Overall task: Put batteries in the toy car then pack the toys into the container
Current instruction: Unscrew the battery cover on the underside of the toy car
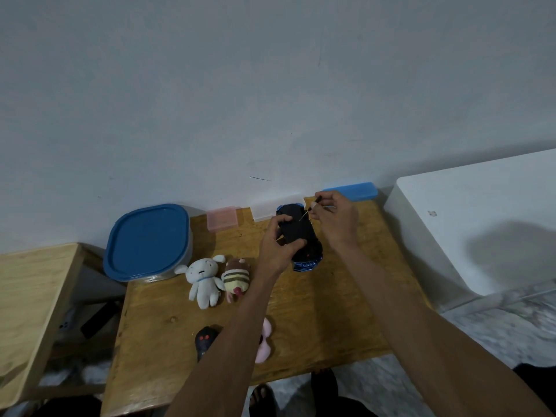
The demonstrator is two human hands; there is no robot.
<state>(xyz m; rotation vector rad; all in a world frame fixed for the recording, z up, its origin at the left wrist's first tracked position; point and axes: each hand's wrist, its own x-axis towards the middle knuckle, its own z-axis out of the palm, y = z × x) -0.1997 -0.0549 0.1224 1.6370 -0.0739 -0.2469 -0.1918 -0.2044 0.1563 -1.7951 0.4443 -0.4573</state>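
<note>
A blue toy car [304, 254] is held upside down over the wooden table [168, 335], its black underside facing up. My left hand [278, 245] grips it from the left side. My right hand [335, 219] pinches a thin screwdriver [313, 206] whose tip points at the car's underside. A clear container with a blue lid [147, 242] stands shut at the table's back left. In front of it lie a white plush [203, 281] and a striped plush [236, 278]. A pink plush [266, 341] and a black remote [204, 341] lie nearer me, partly hidden by my left arm.
Three small boxes line the wall: pink [222, 219], clear [270, 210] and blue [352, 189]. A second wooden table [27, 305] stands to the left across a gap. A white cabinet [475, 224] stands to the right. Feet show below the table's front edge.
</note>
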